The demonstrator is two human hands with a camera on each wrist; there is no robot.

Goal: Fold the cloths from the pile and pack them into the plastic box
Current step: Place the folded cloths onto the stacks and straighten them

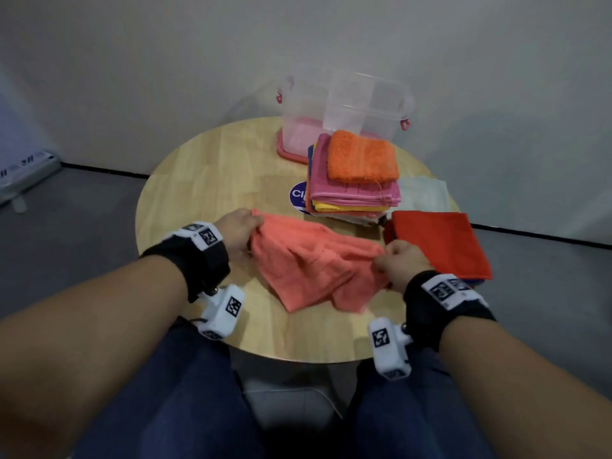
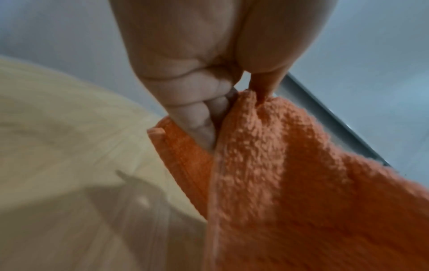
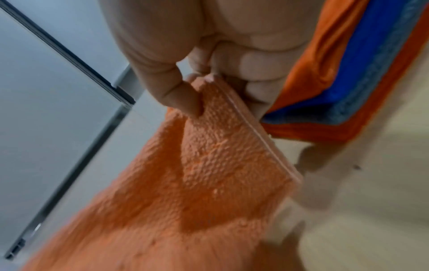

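Overhead, the left hand (image 1: 236,228) and right hand (image 1: 402,265) each pinch a top corner of the coral cloth (image 1: 314,263), stretched left-to-right above the round desk (image 1: 212,180), its lower edge sagging toward the person. Left wrist: thumb and curled fingers (image 2: 199,117) clamp the hem; a thin grip could let it slip. Right wrist: the same pinch; the cloth might drag the folded stack (image 3: 362,77) just beside it.

Cloth stack (image 1: 354,180) blocks the plastic box (image 1: 344,107).
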